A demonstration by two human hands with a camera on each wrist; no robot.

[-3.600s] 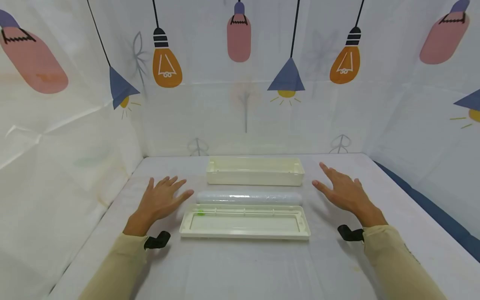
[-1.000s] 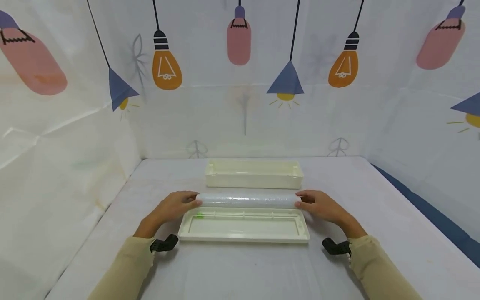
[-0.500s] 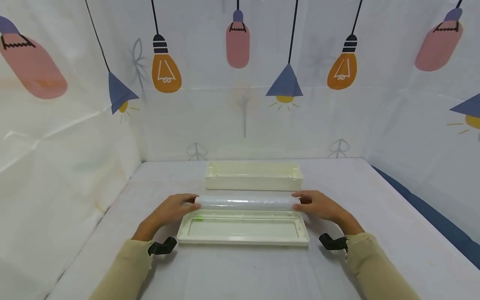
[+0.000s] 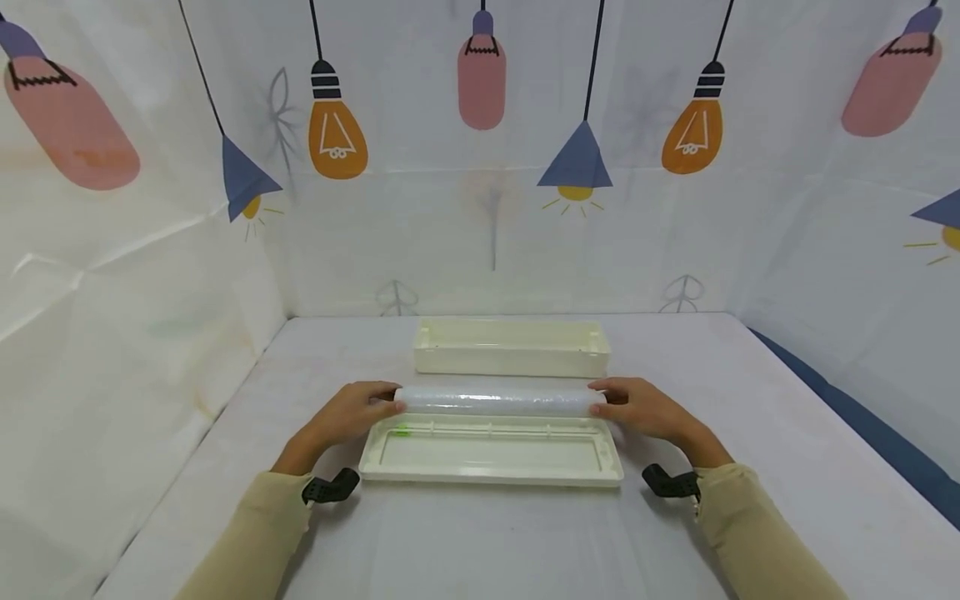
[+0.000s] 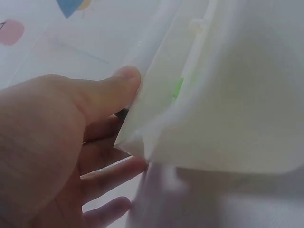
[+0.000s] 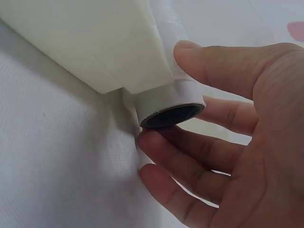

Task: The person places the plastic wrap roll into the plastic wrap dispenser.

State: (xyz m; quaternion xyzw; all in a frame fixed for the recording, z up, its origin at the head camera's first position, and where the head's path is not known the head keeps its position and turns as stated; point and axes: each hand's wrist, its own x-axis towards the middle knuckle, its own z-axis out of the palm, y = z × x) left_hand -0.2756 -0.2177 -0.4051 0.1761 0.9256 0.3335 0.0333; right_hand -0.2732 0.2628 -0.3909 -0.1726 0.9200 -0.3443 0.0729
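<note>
A roll of cling film point(image 4: 498, 402) lies crosswise between my hands in the head view. My left hand point(image 4: 352, 414) holds its left end, the thumb on the near side of the film. At the other end, my right hand point(image 4: 645, 408) grips the roll between thumb and fingers. The right wrist view shows the hollow core end point(image 6: 173, 115) of the roll, with fingers beneath and behind it. Just in front of the roll lies a cream plastic lid point(image 4: 491, 458) with a ridged inside and a small green mark. Its edge overlaps the roll in both wrist views.
Behind the roll stands a long cream plastic box point(image 4: 512, 361), its top uncovered. A white cloth covers the table point(image 4: 480, 542). White sheets printed with hanging lamps point(image 4: 576, 158) enclose the back and both sides. Black wrist mounts point(image 4: 330, 486) sit at the sleeve cuffs.
Both hands, at first spread and apart from the roll, have come inward and taken hold of its two ends. Over the last second the hands and roll have barely moved; the head view shifts slightly.
</note>
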